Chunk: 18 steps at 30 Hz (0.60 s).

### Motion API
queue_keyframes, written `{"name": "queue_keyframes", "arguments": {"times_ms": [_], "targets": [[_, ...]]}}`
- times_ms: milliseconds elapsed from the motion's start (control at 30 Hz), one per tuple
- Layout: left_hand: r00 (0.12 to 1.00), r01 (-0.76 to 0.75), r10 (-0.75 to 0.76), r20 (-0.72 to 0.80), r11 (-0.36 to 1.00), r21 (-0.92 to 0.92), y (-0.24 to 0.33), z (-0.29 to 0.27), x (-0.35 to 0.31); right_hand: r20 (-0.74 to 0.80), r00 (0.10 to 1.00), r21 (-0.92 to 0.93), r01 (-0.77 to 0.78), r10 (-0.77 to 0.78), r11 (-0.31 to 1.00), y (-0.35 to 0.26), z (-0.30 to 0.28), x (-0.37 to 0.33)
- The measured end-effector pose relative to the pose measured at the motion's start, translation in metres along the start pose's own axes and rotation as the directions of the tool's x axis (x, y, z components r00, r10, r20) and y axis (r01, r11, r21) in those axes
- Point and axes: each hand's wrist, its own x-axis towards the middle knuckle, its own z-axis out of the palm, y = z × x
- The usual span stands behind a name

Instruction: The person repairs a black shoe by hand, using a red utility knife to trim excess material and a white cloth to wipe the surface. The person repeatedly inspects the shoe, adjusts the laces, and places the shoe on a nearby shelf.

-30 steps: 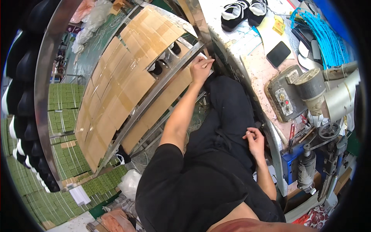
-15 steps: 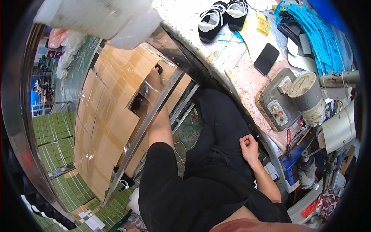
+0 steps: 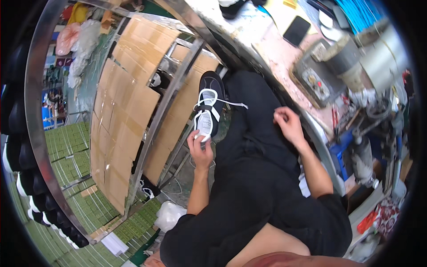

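Note:
My left hand (image 3: 201,150) grips a black sneaker (image 3: 211,85) by its heel end, with the toe pointing away from me. White lining shows in the shoe's opening, and a loose white lace trails off to the right. The shoe is held up between the metal rack (image 3: 174,95) and my left leg. My right hand (image 3: 290,126) hovers over my right thigh near the bench edge, its fingers loosely bent and apart, with nothing seen in them.
Cardboard sheets (image 3: 120,102) cover the rack shelves; more dark shoes show in the gaps. On the right, the workbench (image 3: 262,38) bears a phone (image 3: 297,31), a grey machine (image 3: 311,73) and blue strips (image 3: 361,14). A white plastic bag (image 3: 170,215) lies beside the rack.
My left hand has come out from the rack toward me, now with the sneaker in it. The right hand has risen slightly and its fingers have loosened. The view has shifted.

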Motion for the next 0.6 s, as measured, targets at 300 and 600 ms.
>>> {"name": "queue_keyframes", "arguments": {"times_ms": [300, 600], "targets": [[0.880, -0.221, 0.278, 0.386, 0.958, -0.185, 0.124, 0.017, -0.013, 0.145, 0.914, -0.399, 0.405, -0.380, 0.823, -0.102, -0.003, -0.026], [0.798, -0.337, 0.424, 0.428, 0.903, -0.266, 0.124, 0.077, 0.085, 0.223, 0.974, -0.378, 0.129, -0.044, 0.917, -0.055, -0.030, -0.010]]}}
